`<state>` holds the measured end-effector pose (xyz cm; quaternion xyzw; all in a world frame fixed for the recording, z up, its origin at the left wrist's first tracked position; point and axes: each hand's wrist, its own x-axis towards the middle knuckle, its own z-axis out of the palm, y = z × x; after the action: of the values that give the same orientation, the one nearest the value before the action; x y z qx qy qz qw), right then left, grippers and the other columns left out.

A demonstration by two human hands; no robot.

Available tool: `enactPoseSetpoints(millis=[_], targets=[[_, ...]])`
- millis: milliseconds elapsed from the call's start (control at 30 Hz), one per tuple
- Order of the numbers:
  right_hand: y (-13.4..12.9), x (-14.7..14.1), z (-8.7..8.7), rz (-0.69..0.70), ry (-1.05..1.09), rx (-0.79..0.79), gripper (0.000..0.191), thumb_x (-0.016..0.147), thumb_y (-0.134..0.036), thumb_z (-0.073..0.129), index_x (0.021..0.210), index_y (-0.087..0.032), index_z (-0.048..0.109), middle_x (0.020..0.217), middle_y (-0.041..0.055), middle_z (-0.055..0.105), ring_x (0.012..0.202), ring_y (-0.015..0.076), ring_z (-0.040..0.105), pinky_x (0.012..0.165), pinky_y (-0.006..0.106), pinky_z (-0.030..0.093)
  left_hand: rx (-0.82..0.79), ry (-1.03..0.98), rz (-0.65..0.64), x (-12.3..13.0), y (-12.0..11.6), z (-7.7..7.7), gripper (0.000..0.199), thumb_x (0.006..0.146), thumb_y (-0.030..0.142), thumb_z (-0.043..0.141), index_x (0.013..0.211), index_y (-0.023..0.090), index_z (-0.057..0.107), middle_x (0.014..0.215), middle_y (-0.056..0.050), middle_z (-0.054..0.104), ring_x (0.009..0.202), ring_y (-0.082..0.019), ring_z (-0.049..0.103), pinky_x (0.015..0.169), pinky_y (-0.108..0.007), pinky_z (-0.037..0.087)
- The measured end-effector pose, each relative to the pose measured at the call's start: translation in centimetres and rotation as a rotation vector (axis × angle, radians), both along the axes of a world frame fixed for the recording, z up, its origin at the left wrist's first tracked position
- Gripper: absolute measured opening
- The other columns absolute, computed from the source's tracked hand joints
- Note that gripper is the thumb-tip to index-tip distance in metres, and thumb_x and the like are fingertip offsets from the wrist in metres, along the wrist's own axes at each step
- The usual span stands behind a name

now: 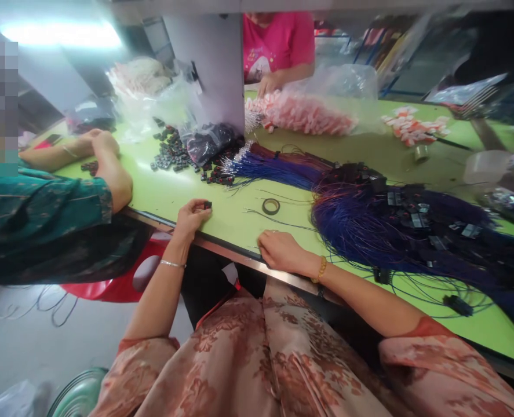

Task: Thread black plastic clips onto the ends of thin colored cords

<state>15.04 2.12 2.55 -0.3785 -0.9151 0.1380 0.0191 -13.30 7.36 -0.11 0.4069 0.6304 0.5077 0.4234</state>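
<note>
My left hand [193, 215] pinches a black plug [208, 205] near the bench's [230, 229] front edge. Fingers of my right hand [283, 250] curl inward at that edge; whether they grip anything, I cannot tell. I advise a steady pinch, leaving the plug's exposed end uncovered.

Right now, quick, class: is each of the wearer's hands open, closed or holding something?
Left hand: closed, grip on a black block.
Right hand: closed, curled at the table's edge; whether it holds anything cannot be told.

Head-worn view, facing forward, angled down
</note>
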Motion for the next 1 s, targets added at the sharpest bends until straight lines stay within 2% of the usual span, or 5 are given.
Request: enactPoseSetpoints(millis=[133, 333, 467, 633, 1000], targets=[[0.7, 0.8, -0.2, -0.142, 0.342, -0.142, 0.012, 0.088, -0.02, 0.043, 0.085, -0.016, 0.054, 0.074, 0.0028, 0.058, 0.064, 0.0141, 0.047, 0.061, 0.027, 0.033, -0.012, -0.316, -0.12, 2.1, -2.6, 1.2, 0.045, 0.055, 0.022, 0.081, 0.095, 0.016, 0.061, 0.085, -0.002, 0.067, 0.055, -0.006, 0.053, 0.046, -0.016, 0.034], [1.5, 1.0, -0.2, -0.304, 0.775, -0.417, 0.012, 0.083, -0.028, 0.052, 0.082, -0.017, 0.057, 0.069, -0.0026, 0.055, 0.06, 0.0099, 0.046, 0.056, 0.022, 0.035, -0.077, -0.551, -0.249, 5.5, -5.0, 1.7, 0.044, 0.064, 0.021, 0.081, 0.102, 0.017, 0.061, 0.087, -0.004, 0.07, 0.07, -0.011, 0.067, 0.064, -0.021, 0.051], [1.2, 0.9, -0.4, -0.315, 0.806, -0.409, 0.013, 0.081, -0.027, 0.055, 0.08, -0.016, 0.06, 0.068, -0.0025, 0.056, 0.058, 0.0087, 0.045, 0.054, 0.021, 0.035, -0.115, -0.646, -0.31, 8.1, -6.2, 1.4, 0.045, 0.071, 0.02, 0.077, 0.113, 0.018, 0.061, 0.085, -0.003, 0.07, 0.079, -0.013, 0.069, 0.074, -0.023, 0.053], [0.7, 0.9, -0.6, -0.301, 0.817, -0.337, 0.013, 0.081, -0.026, 0.054, 0.075, -0.016, 0.058, 0.064, -0.0029, 0.055, 0.057, 0.0086, 0.044, 0.055, 0.021, 0.035, -0.137, -0.784, -0.334, 10.5, -7.1, 1.0, 0.039, 0.073, 0.014, 0.074, 0.111, 0.017, 0.065, 0.09, -0.004, 0.071, 0.078, -0.008, 0.066, 0.07, -0.016, 0.05], [0.2, 0.7, 0.1, -0.321, 0.725, -0.201, 0.015, 0.08, -0.027, 0.052, 0.067, -0.018, 0.052, 0.06, -0.0028, 0.052, 0.055, 0.0092, 0.04, 0.054, 0.022, 0.031, -0.165, -0.855, -0.337, 11.6, -7.5, 1.2, 0.035, 0.075, 0.014, 0.07, 0.109, 0.019, 0.066, 0.103, -0.005, 0.069, 0.09, -0.012, 0.066, 0.089, -0.023, 0.051]])
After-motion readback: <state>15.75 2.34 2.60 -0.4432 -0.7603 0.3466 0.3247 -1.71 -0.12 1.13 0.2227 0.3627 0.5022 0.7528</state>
